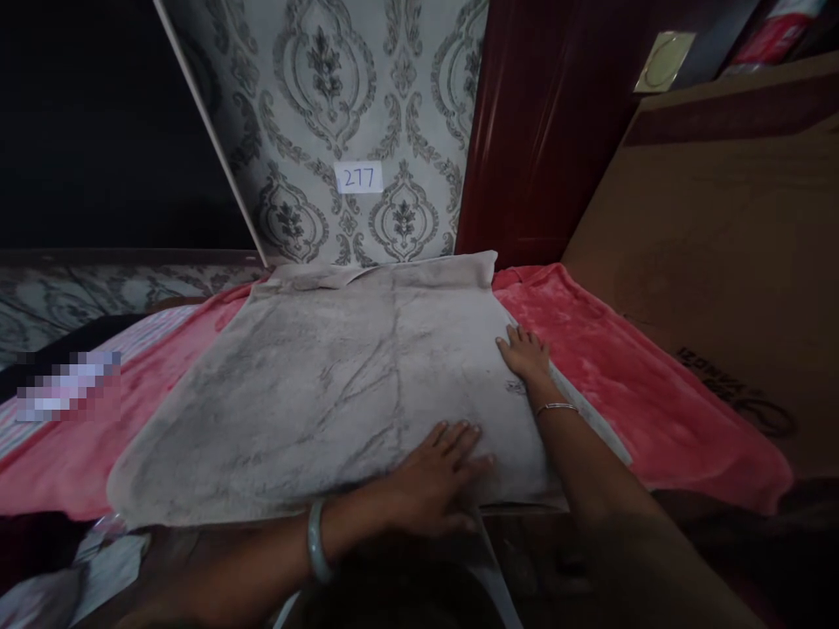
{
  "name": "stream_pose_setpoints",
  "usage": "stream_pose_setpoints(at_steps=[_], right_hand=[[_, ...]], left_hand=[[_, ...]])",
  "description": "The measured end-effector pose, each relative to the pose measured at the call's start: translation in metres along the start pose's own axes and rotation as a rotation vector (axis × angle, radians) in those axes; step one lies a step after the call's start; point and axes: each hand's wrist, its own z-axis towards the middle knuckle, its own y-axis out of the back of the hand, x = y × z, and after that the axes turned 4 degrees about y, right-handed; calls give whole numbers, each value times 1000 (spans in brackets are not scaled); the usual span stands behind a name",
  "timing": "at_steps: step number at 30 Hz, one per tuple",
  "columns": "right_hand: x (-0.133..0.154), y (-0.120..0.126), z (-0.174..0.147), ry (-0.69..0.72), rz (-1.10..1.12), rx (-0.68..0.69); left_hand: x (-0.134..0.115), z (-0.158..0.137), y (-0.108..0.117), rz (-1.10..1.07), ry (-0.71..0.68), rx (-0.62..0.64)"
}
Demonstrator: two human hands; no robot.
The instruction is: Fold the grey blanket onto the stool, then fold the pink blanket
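Note:
A grey plush towel [315,376] lies spread out, with crease lines across it and a small dark mark near its right side. Its far edge is partly folded over against the wall. My left hand [436,476], below a pale bangle, rests on the towel's near part with fingers apart, slightly blurred. Farther off, my right hand [528,354] lies flat at the towel's right edge, a thin bracelet on its wrist. Neither hand holds anything.
A pink-red plush cloth [583,367] extends beneath the towel on both sides. A large cardboard box [721,262] stands at the right. Patterned wallpaper [328,79] bears a paper label [358,177] reading 277. A dark screen-like panel [111,122] is at the left.

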Motion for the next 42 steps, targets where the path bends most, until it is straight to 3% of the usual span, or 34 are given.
stream_pose_setpoints(at_steps=[3, 5, 7, 10, 13, 15, 19, 23, 27, 29, 33, 36, 39, 42], right_hand=[[0, 0, -1, 5, -2, -3], [0, -1, 0, 5, -13, -6], [-1, -3, 0, 3, -23, -8], [-1, -4, 2, -2, -25, -6], [-1, -5, 3, 0, -29, -8], [-1, -6, 4, 0, -35, -7], [-1, -6, 3, -3, -53, 1], [4, 7, -1, -29, -30, 47], [52, 28, -10, -94, 4, -12], [98, 34, -18, 48, 27, -58], [199, 29, -42, 498, 126, 44], [242, 17, -56, 656, 188, 122], [242, 7, -58, 645, 194, 153], [212, 3, -49, 538, 181, 138]], left_hand=[[1, -14, 20, -120, -115, 23], [24, -21, 44, -145, -31, -81], [62, -28, 72, -75, 160, -243], [126, -40, 105, 80, 605, -380], [170, -51, 114, 244, 943, -381], [183, -56, 107, 314, 1042, -337], [188, -59, 89, 379, 1059, -304], [190, -60, 87, 393, 1026, -334], [191, -61, 90, 396, 1031, -346], [191, -61, 90, 395, 1036, -344], [191, -62, 90, 395, 1026, -353], [193, -63, 89, 398, 1022, -360], [193, -63, 89, 406, 1021, -350], [192, -63, 91, 410, 1021, -336]])
